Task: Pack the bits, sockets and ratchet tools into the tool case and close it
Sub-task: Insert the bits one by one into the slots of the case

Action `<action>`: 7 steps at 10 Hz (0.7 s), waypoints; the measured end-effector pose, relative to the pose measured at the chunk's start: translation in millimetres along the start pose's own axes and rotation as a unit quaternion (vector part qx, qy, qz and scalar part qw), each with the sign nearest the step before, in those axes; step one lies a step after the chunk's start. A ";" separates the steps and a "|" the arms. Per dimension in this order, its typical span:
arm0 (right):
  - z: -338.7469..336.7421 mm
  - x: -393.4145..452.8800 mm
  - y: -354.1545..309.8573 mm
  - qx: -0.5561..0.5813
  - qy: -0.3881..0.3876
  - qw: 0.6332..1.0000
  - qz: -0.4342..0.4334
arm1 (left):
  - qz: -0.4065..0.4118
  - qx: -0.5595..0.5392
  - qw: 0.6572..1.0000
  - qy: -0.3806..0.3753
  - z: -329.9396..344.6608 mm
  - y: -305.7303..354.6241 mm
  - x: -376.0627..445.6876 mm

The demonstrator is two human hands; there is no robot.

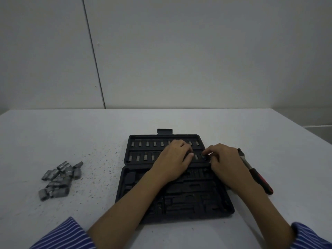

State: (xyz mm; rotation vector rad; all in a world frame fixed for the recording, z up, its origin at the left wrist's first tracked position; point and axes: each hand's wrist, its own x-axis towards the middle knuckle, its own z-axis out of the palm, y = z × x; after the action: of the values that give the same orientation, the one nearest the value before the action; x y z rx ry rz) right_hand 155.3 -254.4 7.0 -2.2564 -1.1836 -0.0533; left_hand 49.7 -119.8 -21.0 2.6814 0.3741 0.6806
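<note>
Right hand (222, 164) pinches small bit (204, 157) over case (136, 186) slot; left hand (175, 159) fingers curled, grasp unclear. Risk: bit seats crooked, pops out.

The black moulded plastic tool case (172, 193) lies wide open, flat on the table, latch tab at the far edge. Short silver metal bits (143, 144) stand in two rows across its far half; the near half's recesses look empty, though it's dim in there. A heap of grey metal sockets (59, 178) sits well left. The red-and-black-handled ratchet (255, 173) lies just right of the case.
</note>
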 end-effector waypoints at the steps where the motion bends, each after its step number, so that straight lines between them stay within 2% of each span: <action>1: 2.7 1.1 0.4 -0.006 0.006 1.000 0.006 | -0.003 0.002 1.000 -0.001 -0.3 0.1 0.1; 4: 2.5 -1.1 -2.3 -0.061 -0.016 0.998 0.029 | -0.003 0.002 1.000 0.002 1.1 -0.1 -0.4; 7: 4.5 -3.5 -4.0 -0.057 0.006 0.998 0.035 | 0.001 0.007 1.000 0.005 1.2 0.1 -0.6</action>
State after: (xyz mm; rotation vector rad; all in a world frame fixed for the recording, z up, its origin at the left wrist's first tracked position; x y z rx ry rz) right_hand 149.1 -253.0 4.2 -2.3911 -1.1205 -0.1086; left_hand 49.8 -120.4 -22.2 2.6924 0.3793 0.6960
